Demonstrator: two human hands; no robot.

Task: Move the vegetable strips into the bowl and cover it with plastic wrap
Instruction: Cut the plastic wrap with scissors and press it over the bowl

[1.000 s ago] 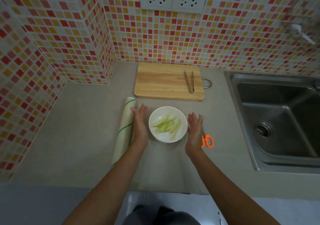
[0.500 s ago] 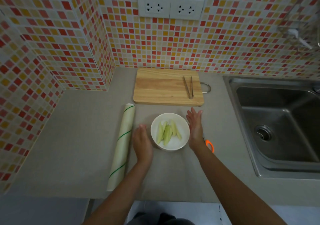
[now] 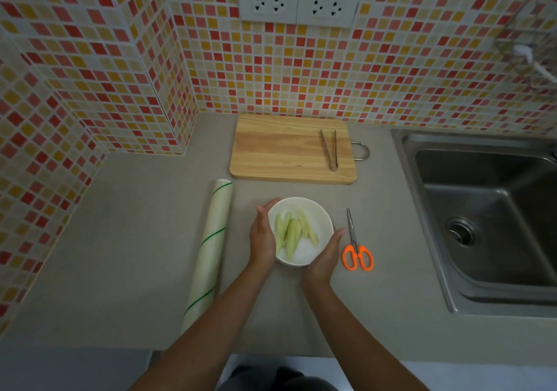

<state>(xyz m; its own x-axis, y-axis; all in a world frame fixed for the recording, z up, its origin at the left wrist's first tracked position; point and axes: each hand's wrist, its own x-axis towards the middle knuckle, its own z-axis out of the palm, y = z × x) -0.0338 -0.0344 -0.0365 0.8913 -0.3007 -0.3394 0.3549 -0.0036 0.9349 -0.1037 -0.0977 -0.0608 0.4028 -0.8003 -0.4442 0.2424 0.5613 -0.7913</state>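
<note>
Left grip (image 3: 262, 236): fingers straight, palm pressed to the bowl's left wall.
Right grip (image 3: 325, 255): fingers straight, cupping the bowl's near-right wall.
Bowl (image 3: 319, 218): on the surface, between both grips.
Vegetable strips (image 3: 291, 233): inside the bowl.
Plastic wrap roll (image 3: 209, 249): left of the left grip.
Scissors (image 3: 357, 249): just right of the right grip.

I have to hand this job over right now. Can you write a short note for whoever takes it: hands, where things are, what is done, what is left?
Left hand: open, fingers straight against the left side of the bowl.
Right hand: open, cupping the bowl's near right side.
Vegetable strips: all in the bowl; the cutting board holds only the tongs.
Plastic wrap roll: on the counter left of the bowl, not in either hand.
Scissors: on the counter right of the bowl.
Done: strips moved.
Left: I cannot tell whether wrap already covers the bowl; check, and finish the cover if not.
</note>
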